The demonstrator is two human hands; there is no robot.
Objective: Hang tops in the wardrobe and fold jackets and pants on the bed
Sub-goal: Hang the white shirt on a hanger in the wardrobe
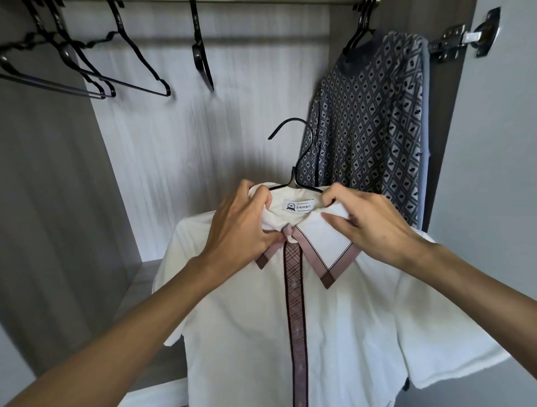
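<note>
I am holding the shirt (334, 319) up inside the wardrobe (58, 174), its hanger (296, 151) sitting in the neck with the hook standing free, well below the rail (261, 1); my left hand (244, 223) is gripping the collar (328, 244) on its left side, fingers curled into the cloth; my right hand (369, 223) is pinching the collar's right side; one patterned top (369, 122) is hanging at the right; empty hangers (87, 72) are waiting at the left; I judge this shirt only needs hooking up; the bed is out of view, so I cannot tell about the folding.
</note>
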